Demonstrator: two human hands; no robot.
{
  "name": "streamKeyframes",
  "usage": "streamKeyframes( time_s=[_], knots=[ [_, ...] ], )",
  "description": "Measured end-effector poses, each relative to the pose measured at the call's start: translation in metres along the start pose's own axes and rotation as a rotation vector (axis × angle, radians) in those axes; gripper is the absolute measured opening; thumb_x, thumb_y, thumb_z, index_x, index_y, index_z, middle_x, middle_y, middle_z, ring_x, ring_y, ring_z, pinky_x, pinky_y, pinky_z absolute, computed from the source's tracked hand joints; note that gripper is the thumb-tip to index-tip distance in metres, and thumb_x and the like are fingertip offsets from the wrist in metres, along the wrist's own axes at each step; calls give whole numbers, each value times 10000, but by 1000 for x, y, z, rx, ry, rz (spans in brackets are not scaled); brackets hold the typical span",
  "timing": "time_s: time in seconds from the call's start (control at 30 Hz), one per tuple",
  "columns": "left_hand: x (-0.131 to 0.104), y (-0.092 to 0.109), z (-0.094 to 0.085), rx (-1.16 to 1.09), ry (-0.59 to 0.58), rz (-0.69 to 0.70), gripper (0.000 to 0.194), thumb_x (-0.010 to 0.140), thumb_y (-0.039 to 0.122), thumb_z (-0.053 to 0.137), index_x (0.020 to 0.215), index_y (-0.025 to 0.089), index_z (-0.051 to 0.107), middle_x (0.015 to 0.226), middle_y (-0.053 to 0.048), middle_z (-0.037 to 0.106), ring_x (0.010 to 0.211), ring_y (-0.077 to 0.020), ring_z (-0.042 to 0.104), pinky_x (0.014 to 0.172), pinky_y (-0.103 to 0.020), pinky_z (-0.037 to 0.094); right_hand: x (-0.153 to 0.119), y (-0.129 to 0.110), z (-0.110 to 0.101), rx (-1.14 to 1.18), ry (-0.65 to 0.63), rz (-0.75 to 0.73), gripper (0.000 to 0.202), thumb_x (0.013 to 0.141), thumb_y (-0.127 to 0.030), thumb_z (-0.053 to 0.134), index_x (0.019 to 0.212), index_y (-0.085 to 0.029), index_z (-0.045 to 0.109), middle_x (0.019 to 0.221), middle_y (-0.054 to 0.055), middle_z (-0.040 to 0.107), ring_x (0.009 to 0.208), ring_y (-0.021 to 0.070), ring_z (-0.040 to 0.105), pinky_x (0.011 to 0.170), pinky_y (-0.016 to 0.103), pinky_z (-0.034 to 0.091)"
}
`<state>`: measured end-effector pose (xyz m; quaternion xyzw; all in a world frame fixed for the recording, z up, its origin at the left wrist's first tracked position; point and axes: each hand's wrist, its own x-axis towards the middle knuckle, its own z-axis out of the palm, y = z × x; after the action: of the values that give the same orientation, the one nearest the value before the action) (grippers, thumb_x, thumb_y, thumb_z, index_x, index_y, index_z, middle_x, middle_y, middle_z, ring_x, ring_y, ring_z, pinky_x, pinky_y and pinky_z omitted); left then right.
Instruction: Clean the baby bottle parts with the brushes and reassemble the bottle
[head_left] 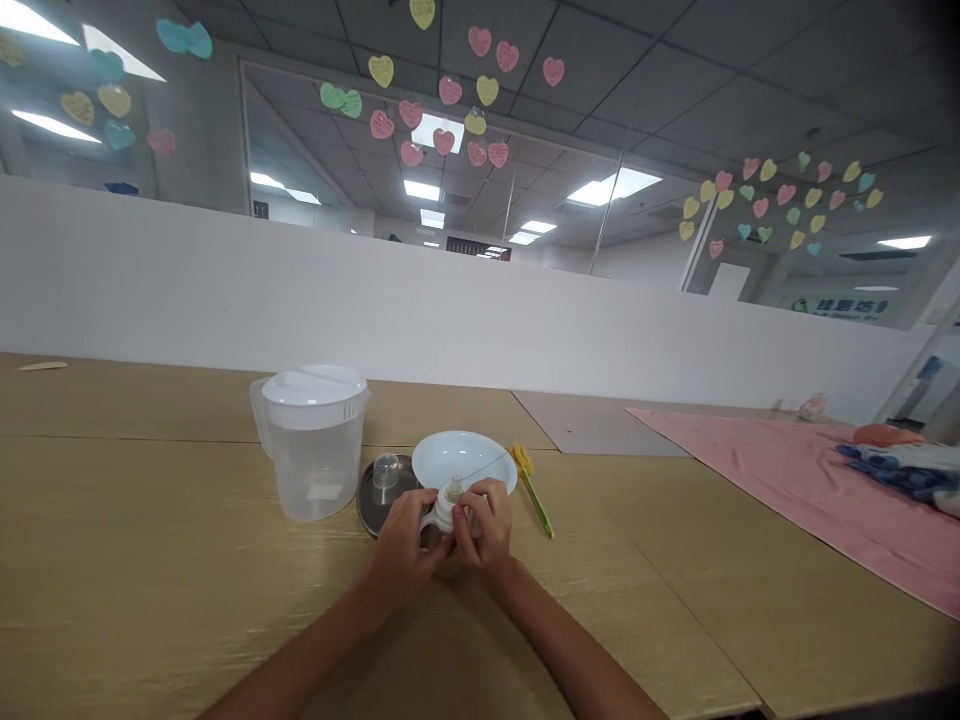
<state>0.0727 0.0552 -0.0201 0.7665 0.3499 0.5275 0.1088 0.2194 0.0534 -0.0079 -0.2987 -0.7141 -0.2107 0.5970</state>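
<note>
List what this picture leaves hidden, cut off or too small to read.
Head view:
Lower part of the white nipple-topped piece: covered by left hand and right hand.
Dark tray, near right side: behind the left hand.
Writing on the heart-shaped notes: too small.
Blue-patterned cloth: cut off by the right edge.
</note>
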Motion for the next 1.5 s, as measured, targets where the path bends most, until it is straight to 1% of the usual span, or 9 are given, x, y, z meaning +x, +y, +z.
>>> streamKeyframes(
  time_s=[0.2,0.43,0.63,0.8,0.9,1.1,1.2,1.33,1.5],
  knots=[
    [0,3,-3,-50,-49,-45,344,785,395,567,1029,161,507,1004,-104,636,908,-226,617,781,-374,504,2,1,0,65,-7,0,94,784,-127,471,806,-182,544,716,22,459,726,161,461,769,403,441],
    [0,2,-1,17,-40,-48,361,775,425,573,1027,169,532,969,-97,652,893,-230,624,772,-380,513,3,2,0,20,24,-38,101,772,-122,484,803,-184,557,707,22,467,714,159,464,727,378,425],
    [-4,-9,5,31,-5,-30,507,768,437,576,1190,177,467,1085,-112,627,959,-231,617,800,-377,512,7,-2,-5,-39,6,-136,97,768,-136,484,799,-174,567,713,27,522,677,146,465,703,357,369],
    [-5,-10,4,50,-35,12,387,814,409,504,1120,173,518,1037,-109,641,928,-224,614,807,-380,501,10,-7,-7,-97,-26,-195,132,776,-185,480,835,-170,597,727,37,573,659,142,473,644,321,307],
    [-3,-8,1,42,-55,26,400,828,381,476,1157,155,501,1093,-128,626,982,-235,597,834,-385,489,9,-8,-7,-107,-30,-223,144,768,-196,484,841,-175,606,746,39,592,673,145,479,652,321,306],
    [-2,-6,-1,-32,-133,85,476,841,298,416,1297,163,407,1244,-121,549,1126,-239,523,952,-413,427,8,-14,-4,-78,-55,-276,144,747,-195,493,842,-187,601,784,33,624,705,156,497,677,330,327],
    [-5,-10,1,-43,-143,54,547,810,257,435,1341,171,342,1257,-117,538,1130,-247,519,958,-420,427,8,-17,-3,-74,-119,-312,175,733,-176,501,882,-189,594,797,30,633,737,163,518,673,325,357],
    [-11,-19,8,-103,-90,-38,498,770,241,470,1264,210,413,1170,-92,592,1044,-240,571,925,-408,461,5,-17,1,-20,-170,-394,230,736,-168,487,942,-175,588,841,61,629,803,178,557,681,332,420],
    [-8,-18,9,-141,-110,-20,449,799,282,454,1245,230,451,1192,-76,585,1086,-243,553,974,-373,431,2,-14,3,30,-161,-436,285,741,-158,455,1001,-173,570,913,88,610,896,191,558,747,363,466]
  ],
)
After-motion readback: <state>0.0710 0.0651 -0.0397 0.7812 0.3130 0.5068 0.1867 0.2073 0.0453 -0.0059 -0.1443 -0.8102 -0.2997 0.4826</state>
